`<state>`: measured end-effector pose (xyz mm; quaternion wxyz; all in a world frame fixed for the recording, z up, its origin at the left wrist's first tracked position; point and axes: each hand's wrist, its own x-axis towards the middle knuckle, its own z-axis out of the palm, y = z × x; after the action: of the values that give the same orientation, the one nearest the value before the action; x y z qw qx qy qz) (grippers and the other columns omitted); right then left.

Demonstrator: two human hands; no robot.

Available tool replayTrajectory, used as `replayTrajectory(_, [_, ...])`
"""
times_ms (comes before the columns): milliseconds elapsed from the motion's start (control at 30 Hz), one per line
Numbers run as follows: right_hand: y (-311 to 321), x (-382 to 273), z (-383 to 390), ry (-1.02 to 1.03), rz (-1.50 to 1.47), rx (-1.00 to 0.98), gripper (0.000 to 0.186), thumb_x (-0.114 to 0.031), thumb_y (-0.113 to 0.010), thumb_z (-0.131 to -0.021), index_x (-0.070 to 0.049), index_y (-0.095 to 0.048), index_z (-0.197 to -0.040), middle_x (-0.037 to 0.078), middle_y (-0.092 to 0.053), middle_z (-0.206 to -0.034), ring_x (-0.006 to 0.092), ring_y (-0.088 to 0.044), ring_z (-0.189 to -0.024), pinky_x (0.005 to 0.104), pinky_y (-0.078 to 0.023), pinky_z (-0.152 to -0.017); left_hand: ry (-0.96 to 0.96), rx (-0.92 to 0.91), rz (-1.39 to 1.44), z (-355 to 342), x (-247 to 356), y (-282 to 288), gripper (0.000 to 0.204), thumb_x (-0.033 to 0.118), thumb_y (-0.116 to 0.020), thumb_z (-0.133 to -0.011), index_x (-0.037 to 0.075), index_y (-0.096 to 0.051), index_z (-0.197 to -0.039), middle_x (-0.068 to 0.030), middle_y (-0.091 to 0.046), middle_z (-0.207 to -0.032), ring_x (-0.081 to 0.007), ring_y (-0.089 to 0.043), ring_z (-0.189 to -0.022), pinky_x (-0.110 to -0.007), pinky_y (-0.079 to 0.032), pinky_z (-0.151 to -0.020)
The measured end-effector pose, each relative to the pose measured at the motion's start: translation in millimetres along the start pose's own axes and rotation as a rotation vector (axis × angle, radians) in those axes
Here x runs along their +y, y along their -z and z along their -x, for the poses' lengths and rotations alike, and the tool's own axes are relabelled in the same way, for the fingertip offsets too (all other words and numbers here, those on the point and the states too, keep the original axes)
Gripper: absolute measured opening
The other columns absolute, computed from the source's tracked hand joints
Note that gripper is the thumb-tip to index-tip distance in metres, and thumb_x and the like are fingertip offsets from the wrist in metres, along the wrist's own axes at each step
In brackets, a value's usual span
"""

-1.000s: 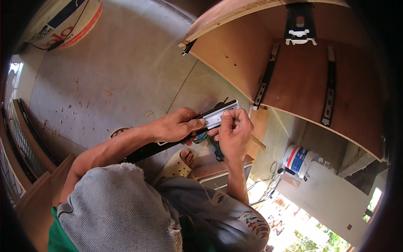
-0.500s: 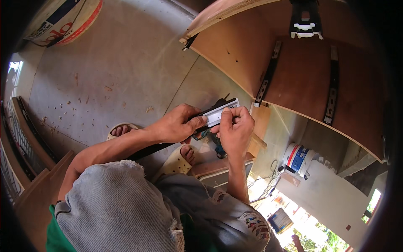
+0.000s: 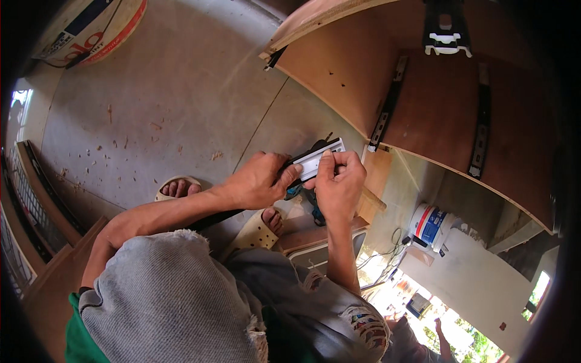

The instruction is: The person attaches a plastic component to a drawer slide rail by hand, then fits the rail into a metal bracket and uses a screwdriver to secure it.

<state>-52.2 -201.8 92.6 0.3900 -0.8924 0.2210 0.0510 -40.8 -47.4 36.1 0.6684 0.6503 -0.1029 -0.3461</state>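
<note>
A black drawer slide with a white inner strip (image 3: 311, 158) lies diagonally between my hands. My left hand (image 3: 260, 181) is closed on it, thumb along the white strip. My right hand (image 3: 336, 184) pinches the white strip near its upper end, fingers curled. The slide's lower length runs under my left forearm. Partly hidden behind my hands is a teal-and-black drill (image 3: 316, 210), near my sandaled foot (image 3: 251, 236).
An open wooden cabinet (image 3: 423, 109) at upper right has black slides fitted. A large bucket (image 3: 97, 27) stands upper left; slatted pieces (image 3: 42, 199) lean at left. A striped bucket (image 3: 431, 227) and cables lie right. A co-worker (image 3: 411, 342) is at bottom right.
Both hands and the slide have shifted slightly upward, keeping their grip. The co-worker at bottom right has come further into view, and a container near them has moved.
</note>
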Motion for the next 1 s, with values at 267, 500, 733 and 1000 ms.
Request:
replayTrajectory(267, [1.3,-6.6,5.1,-0.009,-0.016,0.045,0.022,-0.014,-0.059,-0.095,0.005,-0.050,-0.089,0.013,-0.061,-0.065,0.0207,-0.065,-0.049,0.0295,-0.047,-0.041,-0.008,0.121,-0.307,4.8,5.3,-5.0,0.047,0.036,-0.051,-0.097,-0.005,-0.063,-0.078,-0.0272,-0.058,-0.063,-0.0459,-0.061,-0.066,-0.050,-0.048,-0.061])
replayTrajectory(500, [1.2,-3.5,9.5,0.090,0.010,0.019,0.023,-0.014,-0.054,-0.099,0.004,-0.046,-0.087,0.010,-0.059,-0.068,0.0135,-0.060,-0.047,0.0238,-0.046,-0.041,0.012,0.094,-0.239,9.8,8.0,-0.7,0.048,0.037,-0.050,-0.097,-0.005,-0.063,-0.076,-0.0272,-0.056,-0.060,-0.0453,-0.060,-0.062,-0.051,-0.047,-0.059])
replayTrajectory(733, [1.2,18.9,11.7,0.293,0.124,0.114,0.021,-0.019,-0.059,-0.096,-0.001,-0.050,-0.090,0.013,-0.062,-0.071,0.0209,-0.066,-0.058,0.0313,-0.050,-0.051,0.014,0.123,-0.262,15.1,12.8,0.7,0.051,0.039,-0.049,-0.098,-0.005,-0.062,-0.076,-0.0258,-0.056,-0.058,-0.0450,-0.059,-0.061,-0.050,-0.047,-0.059])
replayTrajectory(1000, [27.0,10.9,23.0,0.334,-0.207,-0.177,0.020,-0.008,-0.061,-0.095,0.004,-0.047,-0.105,0.012,-0.065,-0.080,0.0124,-0.067,-0.070,0.0237,-0.051,-0.060,-0.040,0.143,-0.284,20.4,8.2,-1.8,0.046,0.040,-0.052,-0.098,-0.001,-0.062,-0.079,-0.0245,-0.056,-0.061,-0.0444,-0.058,-0.060,-0.048,-0.044,-0.055])
